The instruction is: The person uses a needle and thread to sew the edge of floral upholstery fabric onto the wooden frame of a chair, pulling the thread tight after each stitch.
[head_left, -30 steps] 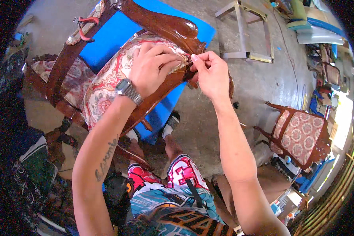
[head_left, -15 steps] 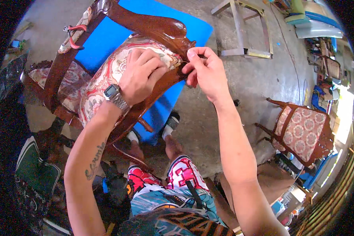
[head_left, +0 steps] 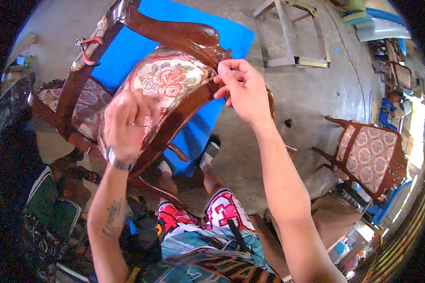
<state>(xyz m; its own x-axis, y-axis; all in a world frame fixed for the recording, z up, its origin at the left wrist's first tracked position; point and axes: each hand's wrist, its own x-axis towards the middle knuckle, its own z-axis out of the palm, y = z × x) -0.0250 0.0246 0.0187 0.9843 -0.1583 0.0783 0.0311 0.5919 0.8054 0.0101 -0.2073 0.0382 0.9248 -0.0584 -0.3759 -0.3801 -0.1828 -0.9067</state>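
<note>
Upholstery (head_left: 164, 78), cream with red floral print, meets glossy brown chair frame (head_left: 186, 109).

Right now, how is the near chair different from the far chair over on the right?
The near chair has pinkish-red flowers on cream cloth; the far chair has rows of pale round shapes on pinkish cloth. The near chair looks bigger in the picture; the far chair looks smaller. The left hand and right hand are at the near chair; no hand is at the far chair. Both have brown wood and patterned cloth.
</note>
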